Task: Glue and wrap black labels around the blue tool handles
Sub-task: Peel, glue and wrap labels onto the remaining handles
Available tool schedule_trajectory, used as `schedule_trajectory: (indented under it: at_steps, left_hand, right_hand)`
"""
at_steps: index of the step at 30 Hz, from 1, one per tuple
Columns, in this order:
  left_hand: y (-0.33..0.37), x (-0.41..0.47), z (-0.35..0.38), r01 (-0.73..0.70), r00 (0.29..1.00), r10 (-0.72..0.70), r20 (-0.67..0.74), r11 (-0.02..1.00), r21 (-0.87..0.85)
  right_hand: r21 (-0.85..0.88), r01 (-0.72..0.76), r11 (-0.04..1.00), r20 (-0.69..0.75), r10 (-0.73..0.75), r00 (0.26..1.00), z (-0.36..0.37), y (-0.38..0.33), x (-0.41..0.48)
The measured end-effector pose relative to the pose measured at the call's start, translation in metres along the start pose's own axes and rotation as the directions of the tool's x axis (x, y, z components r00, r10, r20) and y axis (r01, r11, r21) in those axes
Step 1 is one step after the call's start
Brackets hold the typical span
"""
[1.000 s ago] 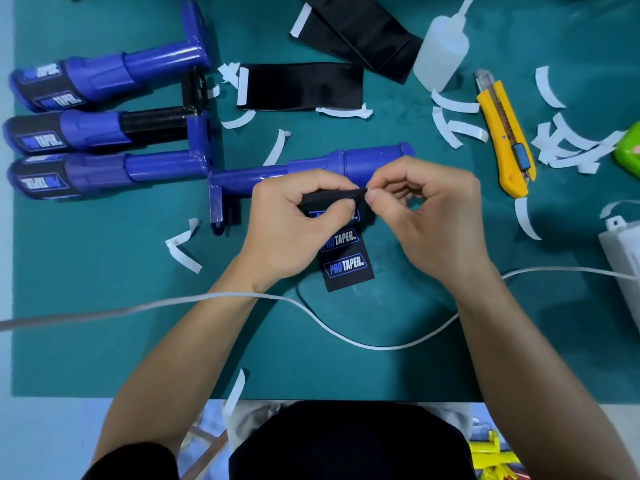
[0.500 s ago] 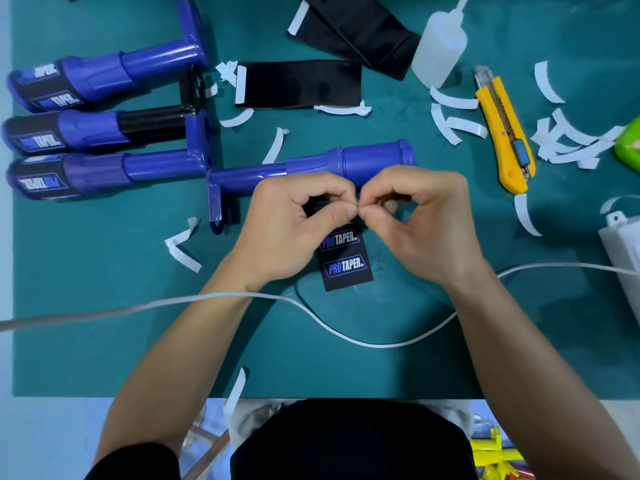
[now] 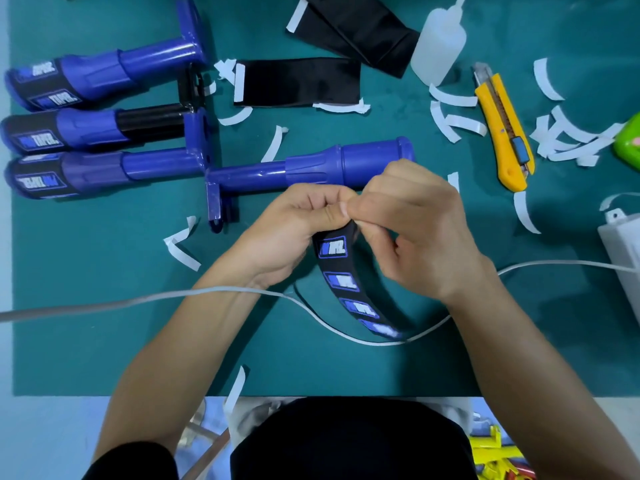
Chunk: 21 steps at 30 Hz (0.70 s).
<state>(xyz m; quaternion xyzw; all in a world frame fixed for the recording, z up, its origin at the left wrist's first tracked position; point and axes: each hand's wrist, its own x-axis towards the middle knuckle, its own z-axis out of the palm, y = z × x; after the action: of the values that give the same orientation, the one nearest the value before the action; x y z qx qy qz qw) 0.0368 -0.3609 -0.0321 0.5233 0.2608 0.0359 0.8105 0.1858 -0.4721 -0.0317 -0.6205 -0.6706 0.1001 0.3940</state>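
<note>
Both hands together at mid-counter: the left hand (image 3: pixel 298 220) and right hand (image 3: pixel 415 223) pinch the top end of the black label (image 3: pixel 341 268), which curls down toward the white cable (image 3: pixel 194 294). The bare blue tool handle (image 3: pixel 311 168) lies on the green mat (image 3: pixel 104 323) just beyond the knuckles.

My left hand (image 3: pixel 294 230) and right hand (image 3: pixel 419 233) are bare; black top (image 3: pixel 346 441) at six o'clock, black sleeve (image 3: pixel 133 462) at seven.

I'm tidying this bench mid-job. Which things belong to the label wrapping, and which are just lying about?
Job: label strip, pinched by left hand and right hand; bare blue handle; squeeze bottle; three wrapped handles; spare black strips.
Lying about: yellow knife; white paper scraps; white cable; green object.
</note>
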Motion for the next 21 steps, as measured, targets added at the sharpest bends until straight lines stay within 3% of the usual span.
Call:
schedule_trajectory:
  at_steps: [3, 7, 9, 12, 14, 17, 21]
  left_hand:
    - [-0.003, 0.002, 0.004, 0.026, 0.999, -0.027, -0.043, 0.999, -0.018]
    - [0.001, 0.009, -0.005, -0.032, 0.942, 0.025, -0.334, 0.999, -0.013]
    - [0.002, 0.008, -0.009, -0.107, 0.905, 0.141, -0.401, 0.989, 0.106]
    - [-0.002, 0.008, -0.004, -0.133, 0.844, 0.242, -0.478, 0.959, 0.252]
    - [-0.005, 0.008, -0.002, -0.129, 0.784, 0.305, -0.54, 0.932, 0.339]
    - [-0.007, 0.007, 0.0, -0.131, 0.748, 0.327, -0.578, 0.926, 0.354]
    - [-0.004, 0.003, 0.003, -0.151, 0.818, 0.253, -0.517, 0.961, 0.231]
  right_hand:
    - [0.165, -0.14, 0.976, 0.121, 0.121, 0.985, -0.009, 0.003, 0.001]
    - [0.442, -0.342, 0.829, 0.292, 0.228, 0.929, -0.018, -0.003, -0.002]
    - [0.401, -0.409, 0.82, 0.177, 0.369, 0.912, -0.014, -0.005, -0.001]
    - [0.228, -0.526, 0.82, -0.067, 0.552, 0.831, -0.006, -0.004, -0.003]
    - [0.114, -0.526, 0.843, -0.141, 0.538, 0.831, 0.005, -0.011, -0.003]
    - [-0.077, -0.404, 0.912, -0.18, 0.385, 0.905, 0.025, -0.025, 0.0]
    - [-0.106, -0.451, 0.886, -0.156, 0.433, 0.888, 0.034, -0.026, 0.002]
